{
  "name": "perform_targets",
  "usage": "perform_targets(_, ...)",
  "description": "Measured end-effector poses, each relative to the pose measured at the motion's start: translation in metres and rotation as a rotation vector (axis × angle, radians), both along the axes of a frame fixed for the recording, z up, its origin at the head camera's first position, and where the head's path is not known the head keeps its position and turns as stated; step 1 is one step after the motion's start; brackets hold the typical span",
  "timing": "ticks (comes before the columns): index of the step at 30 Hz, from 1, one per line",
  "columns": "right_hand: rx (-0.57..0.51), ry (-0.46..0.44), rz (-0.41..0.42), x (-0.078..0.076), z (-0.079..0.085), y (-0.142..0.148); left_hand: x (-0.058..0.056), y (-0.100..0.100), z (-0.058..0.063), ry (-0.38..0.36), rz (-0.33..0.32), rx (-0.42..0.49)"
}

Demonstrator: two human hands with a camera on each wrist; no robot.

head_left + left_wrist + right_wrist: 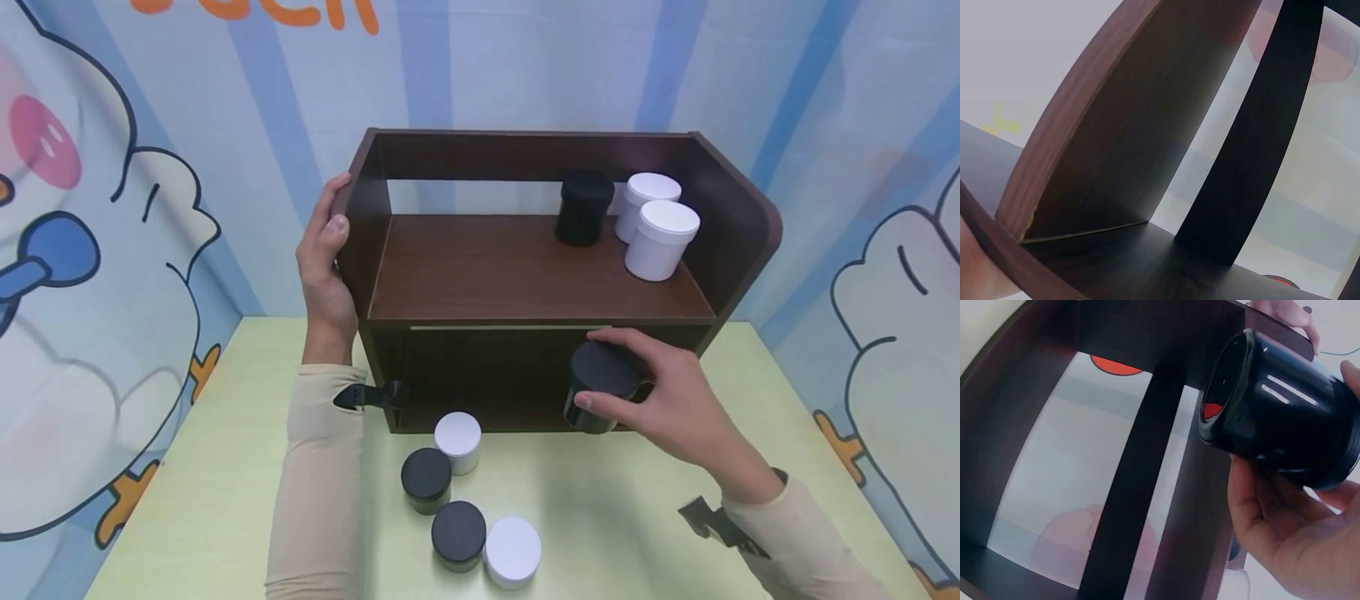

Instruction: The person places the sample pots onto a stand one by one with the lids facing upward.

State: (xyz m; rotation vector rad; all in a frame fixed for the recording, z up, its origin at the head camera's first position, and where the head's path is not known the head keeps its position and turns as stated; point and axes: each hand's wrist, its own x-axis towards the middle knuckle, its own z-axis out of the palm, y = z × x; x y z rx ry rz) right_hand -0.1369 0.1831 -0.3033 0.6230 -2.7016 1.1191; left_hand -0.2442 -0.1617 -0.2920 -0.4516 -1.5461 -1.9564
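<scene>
A dark brown two-tier wooden shelf [480, 267] stands on the table. My left hand [326, 258] holds the shelf's left side panel, fingers behind it and thumb in front. In front of the lower compartment, my right hand [667, 400] grips a black lidded jar [603, 371] between thumb and fingers. In the right wrist view the glossy black jar [1291, 406] is tilted with its base toward the shelf. On the upper tier, towards the right, are a black jar [584, 208] and two white jars [660, 242].
On the table before the shelf, left of centre, several jars stand close together: a white jar [458, 440], two black jars [458, 533] and another white jar [513, 550]. A blue striped cartoon backdrop [495, 67] rises behind the pale yellow table [225, 467].
</scene>
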Motion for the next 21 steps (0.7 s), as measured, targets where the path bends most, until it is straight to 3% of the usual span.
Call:
perform_targets(7,0.031,-0.025,-0.069,-0.005,0.016,0.001,0.000,0.000,-0.001,0.002,-0.027,0.014)
perform_targets(21,0.020,-0.081,-0.170,-0.025,0.052,0.005,0.000,-0.001,-0.001,0.001,-0.002,0.004)
